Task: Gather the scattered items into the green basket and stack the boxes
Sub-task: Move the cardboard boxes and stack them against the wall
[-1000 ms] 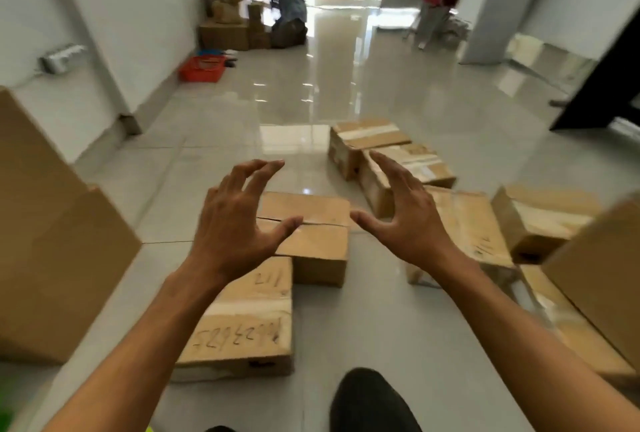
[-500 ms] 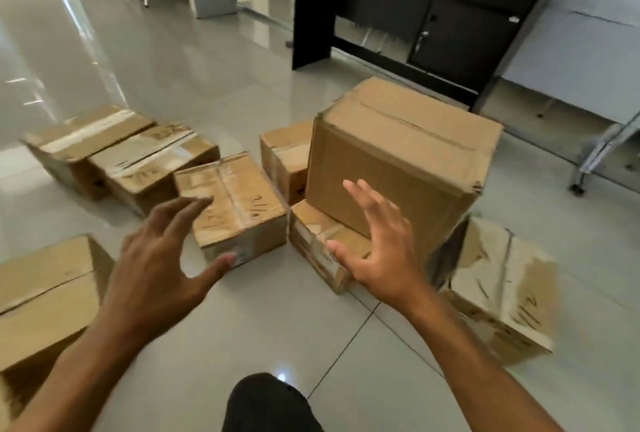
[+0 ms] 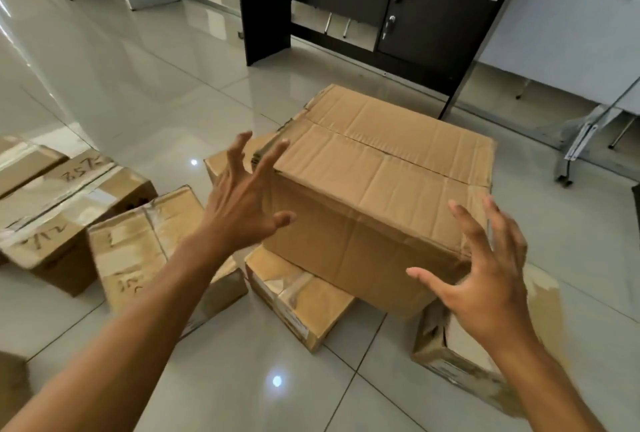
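1. Nearest us, our right hand [image 3: 485,279] hangs by the near right corner of the big box [image 3: 377,196], fingers spread wide, holding nothing; whether it touches the cardboard we cannot tell
2. Our left hand [image 3: 242,203] reaches along the box's left face, its grip just as wide open and empty, fingertips up at the top edge
3. The big box rests on top of smaller boxes: a flat box [image 3: 298,300] under its near edge and a torn box [image 3: 460,345] under its right corner, both on the tiled floor [image 3: 138,92]
4. To lift it well, we judge both palms should press flat on opposite side faces, low, so the creased cardboard does not buckle
5. More small boxes, such as the marked box [image 3: 145,251], lie left, unstacked
6. Beyond stands a dark cabinet [image 3: 415,9]; the green basket is not in view
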Demonstrator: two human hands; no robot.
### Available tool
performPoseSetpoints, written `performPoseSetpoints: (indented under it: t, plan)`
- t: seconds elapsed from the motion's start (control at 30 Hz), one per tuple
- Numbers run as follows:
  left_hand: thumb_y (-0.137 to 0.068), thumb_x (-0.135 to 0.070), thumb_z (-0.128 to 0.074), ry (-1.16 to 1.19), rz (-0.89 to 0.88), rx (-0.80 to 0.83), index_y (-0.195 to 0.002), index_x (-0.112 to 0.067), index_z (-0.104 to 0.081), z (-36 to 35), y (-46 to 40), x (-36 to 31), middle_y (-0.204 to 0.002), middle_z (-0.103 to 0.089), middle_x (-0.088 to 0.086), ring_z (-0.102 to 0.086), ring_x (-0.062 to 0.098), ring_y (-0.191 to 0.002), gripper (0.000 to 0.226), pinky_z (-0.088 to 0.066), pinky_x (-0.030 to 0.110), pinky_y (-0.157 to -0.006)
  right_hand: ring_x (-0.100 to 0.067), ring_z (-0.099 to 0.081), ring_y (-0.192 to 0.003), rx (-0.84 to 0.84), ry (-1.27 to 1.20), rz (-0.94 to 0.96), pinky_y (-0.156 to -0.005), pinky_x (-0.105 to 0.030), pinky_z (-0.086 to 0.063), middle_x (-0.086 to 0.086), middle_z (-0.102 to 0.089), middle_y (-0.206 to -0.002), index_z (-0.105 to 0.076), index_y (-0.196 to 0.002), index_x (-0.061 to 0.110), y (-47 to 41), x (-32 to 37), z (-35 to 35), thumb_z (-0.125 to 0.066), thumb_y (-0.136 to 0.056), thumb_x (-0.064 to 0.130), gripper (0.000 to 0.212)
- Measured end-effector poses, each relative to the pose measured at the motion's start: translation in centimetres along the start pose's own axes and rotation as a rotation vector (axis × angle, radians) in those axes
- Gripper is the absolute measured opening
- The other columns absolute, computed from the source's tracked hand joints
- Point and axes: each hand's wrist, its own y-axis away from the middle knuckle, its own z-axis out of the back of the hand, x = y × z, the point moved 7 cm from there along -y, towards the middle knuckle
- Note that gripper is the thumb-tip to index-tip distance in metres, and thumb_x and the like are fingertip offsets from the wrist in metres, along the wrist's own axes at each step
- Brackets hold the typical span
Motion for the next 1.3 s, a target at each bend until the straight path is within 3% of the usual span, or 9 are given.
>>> performPoseSetpoints:
  t: [0.1,0.2,0.33,0.57,0.7,0.83,1.0,1.3]
  plan:
    - [-0.055,-0.055,-0.087,0.106,0.102,0.107,-0.151,-0.043,-0.005,-3.1,-3.9,1.0,-0.158,0.000,0.009,-0.022,0.042,-0.140,0.127,-0.035,0.059,-0.108,-0.026,-0.010,-0.151,0.060,0.005,0.053,-0.097,-0.043,-0.034,0.004,-0.003,-0.166,-0.023,-0.152,0.051,-1.4,-1.0,-1.7,-0.074,-0.060,0.067,0.107]
    - [-0.052,-0.054,-0.089,0.235,0.097,0.158,-0.149,-0.037,-0.024,-5.2,-4.7,1.2,-0.150,-0.018,0.008,-0.025,0.037,-0.137,0.118,-0.032,0.055,-0.112,-0.035,-0.020,-0.148,0.017,0.050,0.067,-0.106,-0.046,-0.032,-0.008,-0.015,-0.164,-0.039,-0.149,0.043,-1.6,-1.0,-2.9,-0.083,-0.062,0.056,0.099]
    - [-0.049,-0.056,-0.089,0.221,0.074,0.073,-0.146,-0.028,-0.037,-3.6,-3.1,0.4,-0.145,-0.023,0.012,-0.027,0.035,-0.135,0.114,-0.032,0.050,-0.113,-0.042,-0.039,-0.133,-0.064,0.059,0.089,-0.107,-0.055,-0.040,-0.016,-0.050,-0.143,-0.058,-0.139,0.028,-1.8,0.5,-2.7,-0.091,-0.063,0.038,0.084]
    - [-0.045,-0.066,-0.084,0.127,0.163,-0.182,-0.143,-0.032,-0.046,6.4,2.7,4.2,-0.142,-0.033,0.007,-0.037,0.029,-0.128,0.111,-0.038,0.046,-0.105,-0.038,-0.045,-0.126,-0.049,-0.068,0.199,-0.104,-0.047,-0.038,-0.012,-0.055,-0.139,-0.058,-0.139,0.025,-2.6,7.0,-2.5,-0.087,-0.066,0.042,0.080]
    - [-0.046,-0.068,-0.082,0.021,0.232,-0.297,-0.142,-0.032,-0.046,13.8,7.9,7.8,-0.141,-0.034,0.009,-0.038,0.030,-0.128,0.109,-0.040,0.050,-0.103,-0.038,-0.047,-0.126,-0.031,-0.182,0.320,-0.108,-0.035,-0.031,-0.012,-0.055,-0.138,-0.059,-0.138,0.024,-2.6,14.1,-3.7,-0.080,-0.071,0.050,0.075]
    - [-0.047,-0.068,-0.080,-0.079,0.336,-0.413,-0.142,-0.033,-0.046,19.9,14.1,11.8,-0.141,-0.035,0.009,-0.039,0.029,-0.128,0.107,-0.043,0.049,-0.101,-0.037,-0.045,-0.129,0.012,-0.300,0.457,-0.107,-0.035,-0.030,-0.011,-0.052,-0.141,-0.056,-0.140,0.025,-2.1,21.4,-6.0,-0.077,-0.075,0.053,0.074]
    - [-0.049,-0.065,-0.084,-0.189,0.489,-0.471,-0.140,-0.031,-0.050,26.2,22.5,17.7,-0.139,-0.037,0.009,-0.042,0.027,-0.125,0.103,-0.044,0.044,-0.100,-0.036,-0.044,-0.128,0.057,-0.393,0.594,-0.108,-0.044,-0.034,-0.011,-0.052,-0.139,-0.056,-0.140,0.026,0.1,32.0,-9.5,-0.085,-0.071,0.045,0.077]
    - [-0.039,-0.075,-0.077,-0.274,0.747,-0.596,-0.134,-0.032,-0.057,37.0,36.6,30.0,-0.132,-0.045,0.008,-0.049,0.023,-0.115,0.107,-0.047,0.036,-0.095,-0.038,-0.044,-0.127,0.197,-0.465,0.827,-0.108,-0.049,-0.039,-0.014,-0.053,-0.138,-0.058,-0.139,0.023,5.5,53.0,-14.2,-0.085,-0.071,0.039,0.075]
